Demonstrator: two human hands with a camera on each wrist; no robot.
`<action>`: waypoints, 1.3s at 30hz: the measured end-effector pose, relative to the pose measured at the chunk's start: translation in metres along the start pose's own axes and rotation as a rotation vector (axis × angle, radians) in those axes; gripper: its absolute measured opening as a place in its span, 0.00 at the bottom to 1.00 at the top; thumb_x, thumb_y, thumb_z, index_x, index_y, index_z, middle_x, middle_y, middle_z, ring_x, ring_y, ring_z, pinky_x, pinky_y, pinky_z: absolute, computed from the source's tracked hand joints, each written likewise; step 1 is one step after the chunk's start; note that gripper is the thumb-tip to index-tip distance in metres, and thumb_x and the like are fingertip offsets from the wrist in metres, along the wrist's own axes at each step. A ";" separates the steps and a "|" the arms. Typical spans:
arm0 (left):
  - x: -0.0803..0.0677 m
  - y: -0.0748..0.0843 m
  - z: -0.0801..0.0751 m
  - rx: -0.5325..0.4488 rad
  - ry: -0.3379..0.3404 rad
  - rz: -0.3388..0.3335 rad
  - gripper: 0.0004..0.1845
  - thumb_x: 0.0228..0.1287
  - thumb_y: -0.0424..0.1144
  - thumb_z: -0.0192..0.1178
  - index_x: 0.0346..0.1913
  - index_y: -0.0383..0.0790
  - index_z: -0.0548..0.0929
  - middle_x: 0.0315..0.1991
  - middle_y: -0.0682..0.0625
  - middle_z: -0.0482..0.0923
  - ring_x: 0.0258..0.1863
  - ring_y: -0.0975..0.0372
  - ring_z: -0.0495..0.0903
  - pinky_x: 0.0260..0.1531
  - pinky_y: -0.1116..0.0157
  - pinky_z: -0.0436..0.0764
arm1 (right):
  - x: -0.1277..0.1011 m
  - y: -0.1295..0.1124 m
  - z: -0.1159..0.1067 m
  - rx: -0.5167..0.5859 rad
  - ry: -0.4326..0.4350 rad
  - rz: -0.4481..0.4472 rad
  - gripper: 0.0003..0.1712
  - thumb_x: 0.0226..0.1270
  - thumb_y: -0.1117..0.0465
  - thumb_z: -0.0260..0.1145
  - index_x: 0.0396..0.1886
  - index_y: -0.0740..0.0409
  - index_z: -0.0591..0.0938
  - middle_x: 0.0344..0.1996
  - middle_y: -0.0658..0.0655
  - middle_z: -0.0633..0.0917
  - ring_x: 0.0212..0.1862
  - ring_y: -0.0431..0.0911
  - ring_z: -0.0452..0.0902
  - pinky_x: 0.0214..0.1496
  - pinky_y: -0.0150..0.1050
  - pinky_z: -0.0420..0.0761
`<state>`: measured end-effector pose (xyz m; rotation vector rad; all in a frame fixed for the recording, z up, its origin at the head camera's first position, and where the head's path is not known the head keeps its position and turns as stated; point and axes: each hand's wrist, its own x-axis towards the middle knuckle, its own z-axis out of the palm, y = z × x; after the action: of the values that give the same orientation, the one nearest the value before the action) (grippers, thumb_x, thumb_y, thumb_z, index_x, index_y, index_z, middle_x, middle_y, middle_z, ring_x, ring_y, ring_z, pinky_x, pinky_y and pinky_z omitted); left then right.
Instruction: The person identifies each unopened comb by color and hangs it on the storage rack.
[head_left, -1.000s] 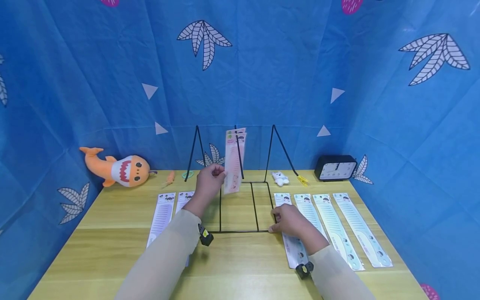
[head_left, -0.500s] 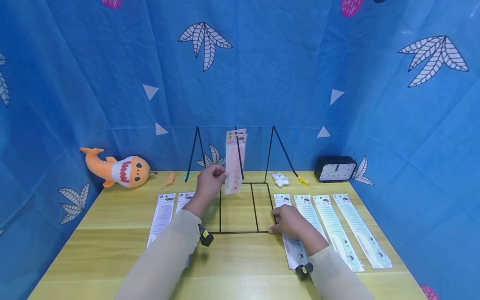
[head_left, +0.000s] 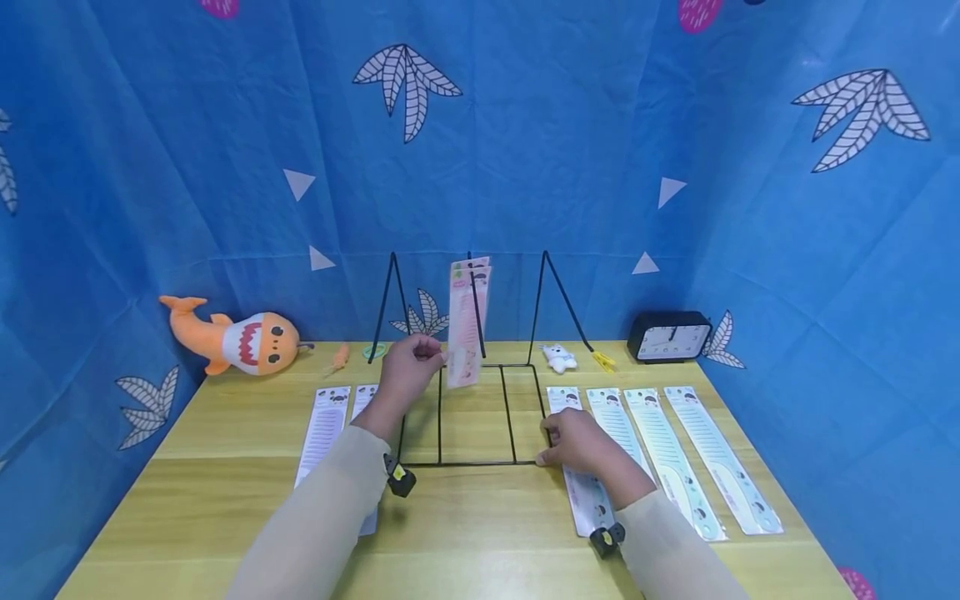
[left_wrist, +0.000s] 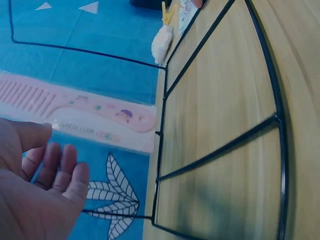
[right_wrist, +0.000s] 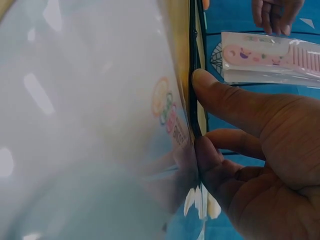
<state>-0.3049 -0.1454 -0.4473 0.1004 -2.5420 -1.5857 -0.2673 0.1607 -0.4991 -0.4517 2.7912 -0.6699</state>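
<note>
A black wire display rack [head_left: 477, 464] stands mid-table with upright prongs. Two pink combs in clear packets [head_left: 465, 333] hang from its middle prong, one behind the other; the left wrist view shows the front pink comb [left_wrist: 75, 107] closely. My left hand [head_left: 408, 371] is just left of the packet's lower edge, fingers loosely bent and holding nothing; whether the thumb tip still touches the packet I cannot tell. My right hand [head_left: 581, 442] pinches the rack's right base wire between thumb and fingers, as the right wrist view shows the wire [right_wrist: 194, 55].
Packed teal combs [head_left: 671, 462] lie in a row on the right, one partly under my right hand. Packed purple combs [head_left: 324, 433] lie left, one partly behind my left arm. An orange shark plush [head_left: 243, 342], a white toy [head_left: 559, 358] and a black clock [head_left: 670, 337] line the back.
My left hand has let go of the front pink comb packet and shifted slightly left. The packets still hang on the prong. My right hand keeps its hold on the rack.
</note>
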 end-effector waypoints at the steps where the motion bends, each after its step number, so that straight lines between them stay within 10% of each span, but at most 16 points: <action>1: -0.003 -0.003 -0.004 0.002 -0.006 -0.008 0.11 0.77 0.37 0.68 0.56 0.38 0.86 0.54 0.43 0.87 0.58 0.49 0.85 0.59 0.51 0.88 | 0.000 0.000 0.000 0.000 -0.001 0.000 0.23 0.59 0.55 0.87 0.26 0.52 0.78 0.23 0.50 0.70 0.30 0.45 0.68 0.32 0.37 0.63; 8: -0.023 -0.021 -0.040 0.162 -0.038 -0.106 0.18 0.77 0.43 0.68 0.60 0.36 0.82 0.56 0.40 0.86 0.59 0.46 0.84 0.59 0.47 0.85 | 0.001 0.000 0.000 -0.004 -0.019 0.060 0.17 0.59 0.55 0.87 0.40 0.53 0.87 0.28 0.53 0.76 0.36 0.47 0.73 0.37 0.40 0.68; 20: -0.065 -0.076 -0.107 0.588 -0.067 -0.387 0.46 0.72 0.44 0.69 0.75 0.13 0.58 0.60 0.21 0.69 0.57 0.34 0.74 0.63 0.36 0.81 | 0.000 0.001 -0.001 -0.011 -0.018 0.047 0.18 0.59 0.55 0.87 0.33 0.52 0.83 0.27 0.53 0.75 0.34 0.47 0.72 0.35 0.40 0.68; 39: -0.086 -0.095 -0.124 0.684 -0.137 -0.421 0.46 0.66 0.43 0.73 0.66 0.09 0.60 0.51 0.18 0.72 0.51 0.31 0.78 0.54 0.35 0.84 | -0.001 0.000 0.001 0.005 -0.035 0.077 0.31 0.59 0.55 0.87 0.61 0.57 0.89 0.37 0.53 0.81 0.44 0.49 0.75 0.45 0.44 0.76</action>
<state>-0.2025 -0.2865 -0.4863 0.6519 -3.2122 -0.7440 -0.2656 0.1602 -0.4999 -0.3492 2.7582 -0.6452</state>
